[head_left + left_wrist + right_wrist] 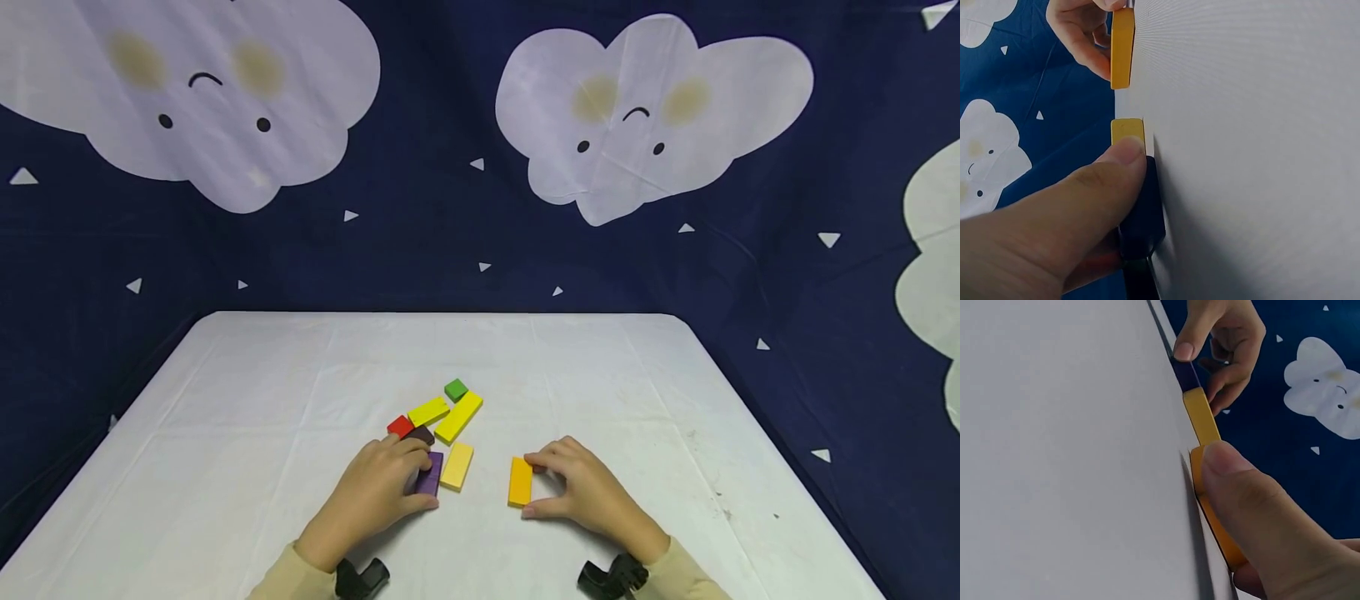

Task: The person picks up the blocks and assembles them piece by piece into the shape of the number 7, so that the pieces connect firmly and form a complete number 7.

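Between the thumb and fingers of my left hand (382, 479) is a purple block (431, 475) lying on the table, its left part hidden by the hand. My right hand (573, 486) pinches an orange block (520, 482) by its two ends, thumb at the near end. Just right of the purple block lies a pale yellow block (457, 467). In the right wrist view, the right thumb covers part of the orange block (1225, 534). Beyond it, the pale yellow block (1202, 415) and the purple block (1186, 376) line up towards the left hand.
A dark brown block (422, 435) and a red block (401, 427) lie just beyond the left fingers. Farther back are two yellow blocks, one long (459, 417) and one shorter (428, 411), and a small green block (455, 390). Everything lies on a white-covered table (300, 375).
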Tool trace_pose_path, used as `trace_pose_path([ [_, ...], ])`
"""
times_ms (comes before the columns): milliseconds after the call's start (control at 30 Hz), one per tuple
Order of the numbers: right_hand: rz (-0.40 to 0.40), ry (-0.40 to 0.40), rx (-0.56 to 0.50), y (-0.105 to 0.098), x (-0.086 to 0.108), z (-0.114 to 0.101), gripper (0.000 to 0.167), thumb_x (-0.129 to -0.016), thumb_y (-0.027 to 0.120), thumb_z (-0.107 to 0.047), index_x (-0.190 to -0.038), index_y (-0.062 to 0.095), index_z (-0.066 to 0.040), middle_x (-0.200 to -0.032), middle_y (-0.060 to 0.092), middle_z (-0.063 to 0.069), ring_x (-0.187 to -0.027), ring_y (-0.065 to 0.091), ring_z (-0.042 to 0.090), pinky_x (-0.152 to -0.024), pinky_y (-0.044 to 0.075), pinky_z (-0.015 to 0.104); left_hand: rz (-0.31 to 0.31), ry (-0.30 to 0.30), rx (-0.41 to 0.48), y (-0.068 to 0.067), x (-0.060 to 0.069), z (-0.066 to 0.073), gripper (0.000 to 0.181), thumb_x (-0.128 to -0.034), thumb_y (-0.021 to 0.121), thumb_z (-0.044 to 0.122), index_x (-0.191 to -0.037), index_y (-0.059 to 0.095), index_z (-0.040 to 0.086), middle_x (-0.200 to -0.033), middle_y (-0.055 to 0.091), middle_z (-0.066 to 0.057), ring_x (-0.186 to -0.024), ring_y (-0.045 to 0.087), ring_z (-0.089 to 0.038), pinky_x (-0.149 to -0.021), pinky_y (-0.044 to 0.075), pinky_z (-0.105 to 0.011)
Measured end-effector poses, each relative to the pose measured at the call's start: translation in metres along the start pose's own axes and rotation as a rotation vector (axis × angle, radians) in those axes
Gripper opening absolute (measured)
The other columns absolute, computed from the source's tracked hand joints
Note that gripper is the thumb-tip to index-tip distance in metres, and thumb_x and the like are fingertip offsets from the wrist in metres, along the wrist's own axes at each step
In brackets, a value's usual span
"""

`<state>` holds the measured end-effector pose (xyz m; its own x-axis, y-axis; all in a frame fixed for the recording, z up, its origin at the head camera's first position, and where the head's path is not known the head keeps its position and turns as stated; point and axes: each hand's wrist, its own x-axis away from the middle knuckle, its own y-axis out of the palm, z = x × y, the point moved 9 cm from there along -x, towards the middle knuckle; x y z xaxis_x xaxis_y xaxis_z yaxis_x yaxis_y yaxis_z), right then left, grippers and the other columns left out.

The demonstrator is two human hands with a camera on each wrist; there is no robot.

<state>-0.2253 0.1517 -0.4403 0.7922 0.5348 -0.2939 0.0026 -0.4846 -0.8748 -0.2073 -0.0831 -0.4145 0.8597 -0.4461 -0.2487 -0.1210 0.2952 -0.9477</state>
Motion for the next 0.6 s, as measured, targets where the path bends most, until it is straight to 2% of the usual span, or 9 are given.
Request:
trace_pose_path([
  [300, 0.122, -0.1, 0.029, -0.006, 0.006, -0.009, 0.067, -0.067, 0.081, -0.062, -0.116, 0.075, -0.017, -0.102, 0.065, -0.017, -0.092, 0.053, -0.001, -0.08, 0.048, 0.025, 0.006, 0.007, 0.01, -0.001, 0.0, 0.0, 0.046, -0.068, 0.085, 0.052, -0.096, 0.075, 0.016, -0.115, 0.071, 0.001, -0.105, 0.061, -0.022, -0.087, 0.049, -0.042],
  [600, 0.143, -0.162, 0.009, -0.006, 0.008, -0.011, 0.062, -0.069, 0.082, -0.058, -0.115, 0.076, -0.016, -0.098, 0.064, -0.018, -0.086, 0.05, -0.002, -0.073, 0.043, 0.018, -0.051, -0.053, 0.058, 0.001, 0.0, -0.007, 0.062, -0.0661, 0.086, 0.052, -0.116, 0.072, 0.017, -0.119, 0.07, 0.001, -0.118, 0.062, -0.025, -0.098, 0.047, -0.05],
])
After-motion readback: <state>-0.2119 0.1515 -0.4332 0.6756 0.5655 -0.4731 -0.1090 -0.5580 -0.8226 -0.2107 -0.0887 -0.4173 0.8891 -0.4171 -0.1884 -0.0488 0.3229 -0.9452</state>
